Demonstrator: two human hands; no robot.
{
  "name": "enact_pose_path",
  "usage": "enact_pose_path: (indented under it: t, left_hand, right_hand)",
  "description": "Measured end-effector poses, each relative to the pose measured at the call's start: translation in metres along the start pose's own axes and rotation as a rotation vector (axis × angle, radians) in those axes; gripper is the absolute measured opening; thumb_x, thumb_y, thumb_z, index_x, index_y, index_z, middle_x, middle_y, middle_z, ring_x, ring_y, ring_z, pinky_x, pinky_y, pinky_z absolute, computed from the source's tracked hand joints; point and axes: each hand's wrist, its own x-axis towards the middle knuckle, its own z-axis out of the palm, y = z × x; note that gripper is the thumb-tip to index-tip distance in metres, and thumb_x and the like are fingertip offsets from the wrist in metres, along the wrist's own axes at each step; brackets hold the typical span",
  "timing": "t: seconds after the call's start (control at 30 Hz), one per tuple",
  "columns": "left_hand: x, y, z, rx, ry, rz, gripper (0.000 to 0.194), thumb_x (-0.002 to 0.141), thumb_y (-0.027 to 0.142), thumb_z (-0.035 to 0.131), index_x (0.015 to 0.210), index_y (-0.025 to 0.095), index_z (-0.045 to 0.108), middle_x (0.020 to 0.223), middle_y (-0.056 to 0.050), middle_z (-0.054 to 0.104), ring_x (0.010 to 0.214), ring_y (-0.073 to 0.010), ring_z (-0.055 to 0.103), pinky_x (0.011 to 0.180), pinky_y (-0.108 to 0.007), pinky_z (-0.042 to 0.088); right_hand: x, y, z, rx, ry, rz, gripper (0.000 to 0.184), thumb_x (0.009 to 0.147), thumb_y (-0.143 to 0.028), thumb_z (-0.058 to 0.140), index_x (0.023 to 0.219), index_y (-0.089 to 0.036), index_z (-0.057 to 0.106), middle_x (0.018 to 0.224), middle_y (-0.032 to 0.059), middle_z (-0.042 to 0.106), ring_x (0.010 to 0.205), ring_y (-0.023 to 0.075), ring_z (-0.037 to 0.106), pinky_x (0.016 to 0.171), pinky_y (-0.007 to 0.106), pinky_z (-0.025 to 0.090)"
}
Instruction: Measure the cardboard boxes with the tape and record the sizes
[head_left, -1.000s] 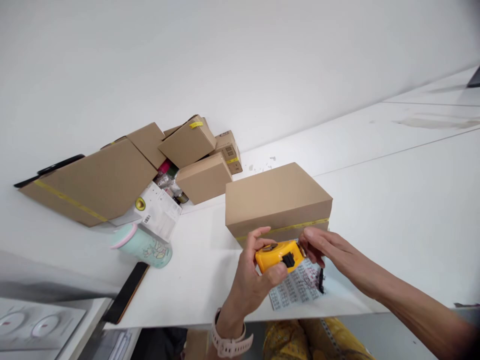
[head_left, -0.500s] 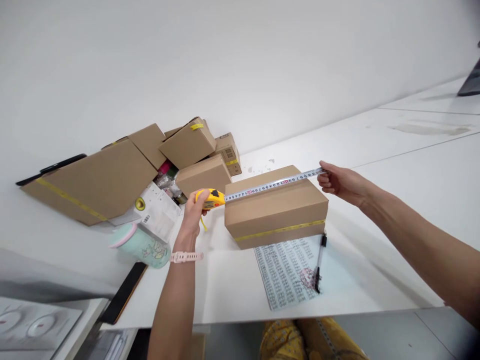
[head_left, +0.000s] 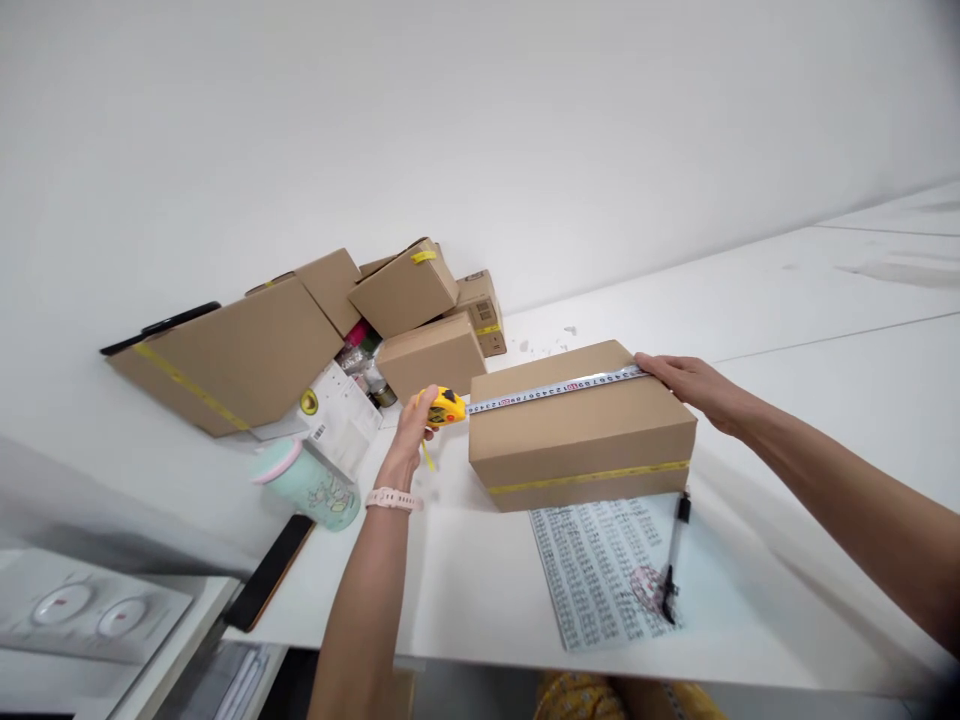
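A closed cardboard box (head_left: 585, 440) with a yellow tape band lies on the white table (head_left: 787, 400). My left hand (head_left: 416, 425) grips a yellow tape measure (head_left: 446, 406) just off the box's left end. Its metal blade (head_left: 555, 388) runs flat along the box's top. My right hand (head_left: 682, 380) presses the blade's tip down at the box's right end, fingers closed on it. A pink watch is on my left wrist.
A printed sheet (head_left: 600, 570) with a pen (head_left: 671, 565) lies in front of the box. A heap of cardboard boxes (head_left: 315, 320) leans against the wall at left, with a pastel cup (head_left: 307, 485) and a dark phone (head_left: 270, 570) near the table's edge.
The tape measure went from both hands in front of the box to stretched across its top. Since half a second ago, the blade has come down onto the box.
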Motion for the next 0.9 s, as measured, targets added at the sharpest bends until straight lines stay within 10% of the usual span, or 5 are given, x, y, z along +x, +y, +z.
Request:
enact_pose_path:
  t: [0.9]
  left_hand:
    - [-0.029, 0.006, -0.014, 0.089, 0.048, -0.044, 0.061, 0.068, 0.073, 0.063, 0.09, 0.016, 0.068, 0.074, -0.002, 0.062, 0.053, -0.0095, 0.044, 0.049, -0.022, 0.027]
  right_hand:
    - [0.006, -0.008, 0.004, -0.205, -0.107, 0.137, 0.054, 0.088, -0.074, 0.053, 0.088, -0.021, 0.067, 0.087, 0.0057, 0.067, 0.082, 0.0229, 0.059, 0.067, 0.033, 0.039]
